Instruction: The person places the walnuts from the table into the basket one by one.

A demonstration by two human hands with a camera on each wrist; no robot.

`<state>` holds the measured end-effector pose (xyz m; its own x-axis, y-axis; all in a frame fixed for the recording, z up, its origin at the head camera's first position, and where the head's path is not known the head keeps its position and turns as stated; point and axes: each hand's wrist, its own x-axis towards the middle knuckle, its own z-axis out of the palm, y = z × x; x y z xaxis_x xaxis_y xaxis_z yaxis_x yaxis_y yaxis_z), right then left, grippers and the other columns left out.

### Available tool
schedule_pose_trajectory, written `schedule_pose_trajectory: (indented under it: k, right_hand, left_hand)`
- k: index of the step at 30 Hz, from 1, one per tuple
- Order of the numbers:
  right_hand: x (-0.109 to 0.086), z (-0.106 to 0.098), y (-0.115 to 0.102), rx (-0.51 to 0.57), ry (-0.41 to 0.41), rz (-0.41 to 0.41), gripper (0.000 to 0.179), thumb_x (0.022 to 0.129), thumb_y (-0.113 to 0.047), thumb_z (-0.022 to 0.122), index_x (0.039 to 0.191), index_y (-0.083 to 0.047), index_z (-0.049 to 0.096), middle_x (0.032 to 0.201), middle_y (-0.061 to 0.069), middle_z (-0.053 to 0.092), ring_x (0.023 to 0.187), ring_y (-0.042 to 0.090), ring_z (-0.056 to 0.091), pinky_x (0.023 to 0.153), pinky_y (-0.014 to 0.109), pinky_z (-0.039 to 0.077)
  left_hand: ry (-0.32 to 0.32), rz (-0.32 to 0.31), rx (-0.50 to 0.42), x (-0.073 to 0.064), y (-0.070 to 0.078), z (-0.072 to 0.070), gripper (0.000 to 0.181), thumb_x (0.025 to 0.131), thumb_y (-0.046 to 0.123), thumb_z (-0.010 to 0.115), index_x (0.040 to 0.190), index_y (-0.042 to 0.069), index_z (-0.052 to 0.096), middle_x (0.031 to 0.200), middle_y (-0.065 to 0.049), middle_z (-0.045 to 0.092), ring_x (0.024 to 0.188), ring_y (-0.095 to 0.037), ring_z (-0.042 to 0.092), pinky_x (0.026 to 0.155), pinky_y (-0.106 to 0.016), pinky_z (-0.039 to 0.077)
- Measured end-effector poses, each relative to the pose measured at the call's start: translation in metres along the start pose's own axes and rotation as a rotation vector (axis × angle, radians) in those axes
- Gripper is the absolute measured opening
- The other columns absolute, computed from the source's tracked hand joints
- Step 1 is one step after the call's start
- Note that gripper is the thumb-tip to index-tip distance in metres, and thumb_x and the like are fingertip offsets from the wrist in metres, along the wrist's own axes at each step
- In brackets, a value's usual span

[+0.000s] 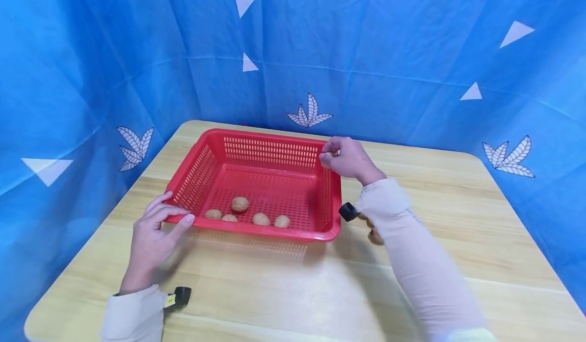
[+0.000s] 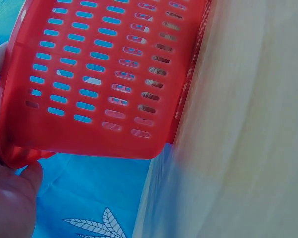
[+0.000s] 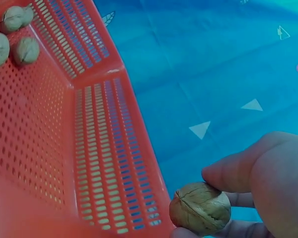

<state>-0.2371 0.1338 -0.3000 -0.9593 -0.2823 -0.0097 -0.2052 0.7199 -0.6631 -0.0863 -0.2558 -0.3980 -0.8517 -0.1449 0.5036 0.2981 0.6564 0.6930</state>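
Observation:
A red plastic basket [image 1: 269, 234] with slotted walls is on the wooden table, and several walnuts [image 1: 240, 204] lie inside along its near side. My left hand [image 1: 157, 235] grips the rim at the near left corner, thumb and fingers around the edge; the left wrist view shows the slotted outer wall close by. Over the far right corner of the basket is my right hand [image 1: 349, 158]. It pinches a walnut [image 3: 200, 208] between thumb and fingers, just beside the rim in the right wrist view. In the head view the fingers mostly hide that walnut.
More walnuts [image 1: 376, 236] lie on the table right of the basket, partly hidden behind my right sleeve [image 1: 426, 260]. The wooden table [image 1: 256, 301] extends in front and to the right. A blue patterned cloth [image 1: 393, 47] hangs around its back and sides.

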Motion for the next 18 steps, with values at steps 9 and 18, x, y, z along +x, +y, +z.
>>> schedule_pose_trajectory:
  k: [9, 18]
  right_hand:
    - [0.006, 0.017, -0.007, 0.008, -0.014, -0.022, 0.017, 0.091, -0.019, 0.065, 0.103, -0.007, 0.065, 0.098, 0.008, 0.064, 0.088, 0.024, 0.057, 0.076, 0.038, 0.049]
    - [0.006, 0.027, -0.016, 0.006, -0.032, -0.037, 0.013, 0.091, -0.019, 0.065, 0.099, -0.009, 0.065, 0.093, 0.006, 0.066, 0.083, 0.023, 0.059, 0.074, 0.037, 0.048]
  left_hand:
    - [-0.008, -0.001, 0.004, 0.0, 0.001, -0.001, 0.015, 0.08, 0.011, 0.078, 0.089, 0.001, 0.071, 0.102, -0.019, 0.07, 0.128, -0.006, 0.041, 0.09, -0.008, 0.032]
    - [-0.013, 0.001, 0.014, -0.001, 0.001, -0.002, 0.016, 0.081, 0.012, 0.078, 0.09, 0.001, 0.071, 0.104, -0.017, 0.07, 0.128, -0.011, 0.042, 0.087, -0.006, 0.033]
